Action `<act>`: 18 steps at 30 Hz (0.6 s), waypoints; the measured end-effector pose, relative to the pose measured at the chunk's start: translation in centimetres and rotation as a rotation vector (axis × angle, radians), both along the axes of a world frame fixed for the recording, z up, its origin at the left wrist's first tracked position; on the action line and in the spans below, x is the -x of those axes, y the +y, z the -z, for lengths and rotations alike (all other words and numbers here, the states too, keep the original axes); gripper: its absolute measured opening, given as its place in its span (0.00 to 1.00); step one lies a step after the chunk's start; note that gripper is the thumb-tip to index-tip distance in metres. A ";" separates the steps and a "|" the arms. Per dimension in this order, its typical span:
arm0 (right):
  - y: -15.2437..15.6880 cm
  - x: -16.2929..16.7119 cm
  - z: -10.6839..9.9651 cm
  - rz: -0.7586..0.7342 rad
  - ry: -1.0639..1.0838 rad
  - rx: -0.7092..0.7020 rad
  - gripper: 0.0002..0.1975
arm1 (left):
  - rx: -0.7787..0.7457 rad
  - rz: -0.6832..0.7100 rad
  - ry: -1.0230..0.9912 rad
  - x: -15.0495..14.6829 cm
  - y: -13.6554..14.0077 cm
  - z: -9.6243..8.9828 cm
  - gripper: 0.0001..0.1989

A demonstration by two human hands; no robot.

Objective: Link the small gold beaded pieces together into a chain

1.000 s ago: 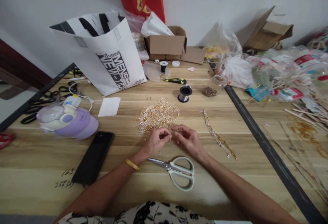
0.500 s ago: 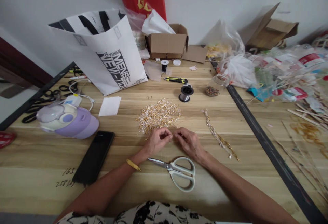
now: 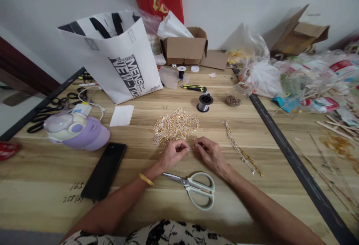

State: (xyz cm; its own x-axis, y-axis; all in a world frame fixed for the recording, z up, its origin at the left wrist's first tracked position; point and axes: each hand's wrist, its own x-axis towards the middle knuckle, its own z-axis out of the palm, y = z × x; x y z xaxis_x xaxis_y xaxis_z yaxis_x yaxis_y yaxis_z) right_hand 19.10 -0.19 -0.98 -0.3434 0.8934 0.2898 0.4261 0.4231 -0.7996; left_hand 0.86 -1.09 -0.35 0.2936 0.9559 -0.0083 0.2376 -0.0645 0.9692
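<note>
A heap of small gold and clear beads lies on the wooden table, just beyond my hands. My left hand rests at the heap's near edge, thumb and fingers pinched together. What it pinches is too small to make out. Facing it across a small gap, my right hand is also closed in a pinch, with a tiny gold speck at its fingertips that I cannot name. Scissors with pale handles lie between my forearms. To the right, strands of beaded chain stretch across the wood.
Behind the heap are a wire spool, a utility knife and a dish of small beads. At left lie a black phone and a purple bottle. A white paper bag stands behind. Plastic bottles crowd the right.
My hands have drawn slightly apart, the right one moving a little to the right. The whole view has shifted slightly; the other objects stay in place.
</note>
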 end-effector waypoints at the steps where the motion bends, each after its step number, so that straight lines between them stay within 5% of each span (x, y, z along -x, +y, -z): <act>1: 0.0 0.0 -0.1 0.007 0.019 -0.012 0.08 | -0.003 0.000 -0.004 0.0 0.0 0.1 0.06; 6: -0.3 0.0 -0.7 0.071 0.127 -0.061 0.09 | 0.010 -0.005 -0.013 0.0 0.0 0.3 0.06; 18: -1.0 1.2 -0.1 -0.089 0.200 0.063 0.08 | -0.045 -0.009 0.080 -0.2 -0.1 -0.1 0.06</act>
